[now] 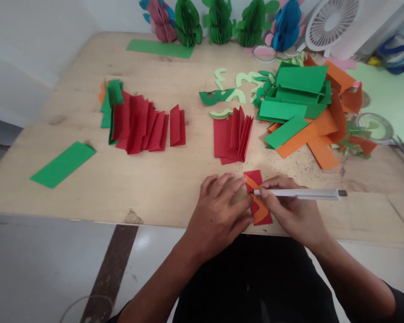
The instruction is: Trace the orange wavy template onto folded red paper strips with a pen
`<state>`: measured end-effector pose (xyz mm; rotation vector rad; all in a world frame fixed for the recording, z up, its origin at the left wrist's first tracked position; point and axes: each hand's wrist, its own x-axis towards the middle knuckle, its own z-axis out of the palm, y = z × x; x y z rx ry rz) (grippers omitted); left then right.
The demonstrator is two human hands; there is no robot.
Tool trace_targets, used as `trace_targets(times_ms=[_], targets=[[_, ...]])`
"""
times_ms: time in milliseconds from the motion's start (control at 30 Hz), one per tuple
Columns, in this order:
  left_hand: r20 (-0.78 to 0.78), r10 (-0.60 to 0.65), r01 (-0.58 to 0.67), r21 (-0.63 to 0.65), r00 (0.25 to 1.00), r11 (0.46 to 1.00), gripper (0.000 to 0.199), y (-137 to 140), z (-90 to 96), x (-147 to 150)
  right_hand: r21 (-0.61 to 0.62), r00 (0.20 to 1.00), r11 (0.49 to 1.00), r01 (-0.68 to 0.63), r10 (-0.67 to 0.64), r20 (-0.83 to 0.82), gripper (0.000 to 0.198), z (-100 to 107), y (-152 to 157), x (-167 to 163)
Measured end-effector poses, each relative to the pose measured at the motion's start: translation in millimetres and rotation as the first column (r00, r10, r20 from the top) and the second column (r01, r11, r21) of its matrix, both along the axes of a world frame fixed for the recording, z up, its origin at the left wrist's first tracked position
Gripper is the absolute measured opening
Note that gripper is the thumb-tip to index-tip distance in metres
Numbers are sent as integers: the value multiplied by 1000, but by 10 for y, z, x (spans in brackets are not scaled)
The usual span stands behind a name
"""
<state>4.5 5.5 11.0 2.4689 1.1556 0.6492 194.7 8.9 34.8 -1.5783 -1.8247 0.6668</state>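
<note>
Red paper, orange cutout and white pen, together on the near side, right of centre.
Paper: small oblong, lying flat, long sides running near to far, far end skewed slightly left; single or folded, cannot tell. Cutout: lies on top of the paper, curved edge showing at the near left, narrow band towards the far end; middle partly hidden. Pen: slim white barrel, dark tip pointing left over the cutout, dark butt end out to the right, beyond the paper.
</note>
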Motion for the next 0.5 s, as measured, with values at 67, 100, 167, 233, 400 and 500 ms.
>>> trace_targets(times_ms=[67,100,167,233,400,500], targets=[[6,-3,3,-2,1000,1000,25,-1,2,-1,-6,1000,1000,-1,1,-6,11,-7,9,9],[9,-4,4,-2,1000,1000,25,-2,1,-1,-6,1000,1000,-11,11,-6,11,-11,11,13],[13,-5,5,-1,1000,1000,25,-1,-2,-1,-4,999,999,-39,39,6,10,-17,14,16],[14,-2,2,5,1000,1000,25,1,-6,-2,6,998,999,-54,54,24,10,-17,14,16],[14,3,-3,23,1000,1000,25,4,-11,-3,19,996,997,-73,72,52,10,-2,17,9],[17,2,-3,22,1000,1000,25,4,-8,-4,16,994,996,-92,91,58,10,10,20,6]])
